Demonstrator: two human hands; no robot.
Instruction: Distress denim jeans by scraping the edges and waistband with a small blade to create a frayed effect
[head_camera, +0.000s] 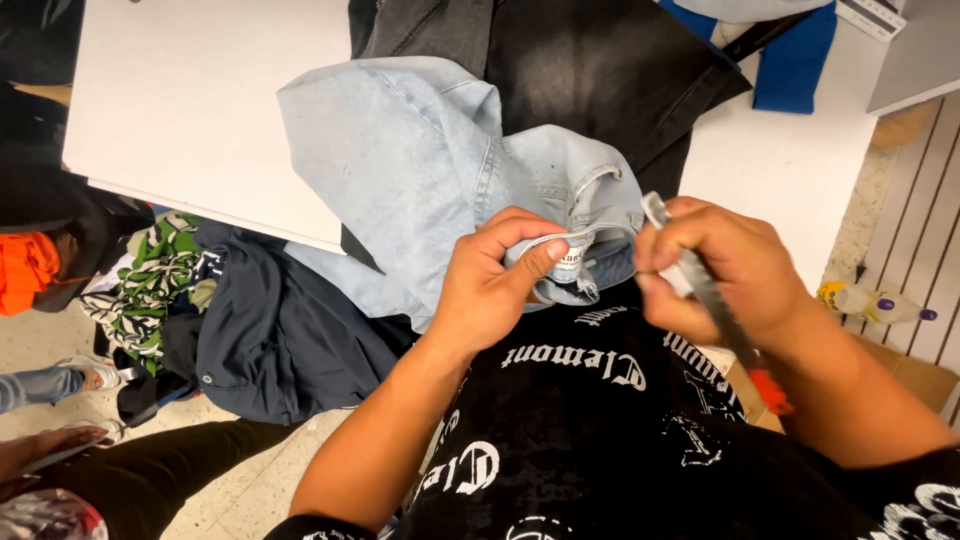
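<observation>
"What is the person holding?"

"A pair of light blue denim jeans (420, 170). They lie on the white tabletop (200, 100), near its front edge, and part of them hangs over that edge. The waist end is lifted up to the person's chest."

"What does the left hand do?"

"The left hand (495, 285) pinches the small white label (568, 258) at the waist of the jeans. The thumb and fingers are closed tight on it."

"And the right hand?"

"The right hand (720, 265) is closed around a long thin grey tool with an orange end (715, 295). The grey tip pokes up just beside the belt loop of the jeans. I cannot tell if it touches the cloth."

"What else is on the tabletop?"

"A dark grey pair of jeans (590, 70) lies behind the blue ones, toward the far edge. A blue cloth (795, 60) sits near the far right corner."

"And on the floor?"

"A heap of dark clothes (280, 340) lies under the front left edge, with a green and white patterned cloth (150, 280) beside it. A small yellow bottle with a purple cap (870, 303) lies on the right."
</observation>
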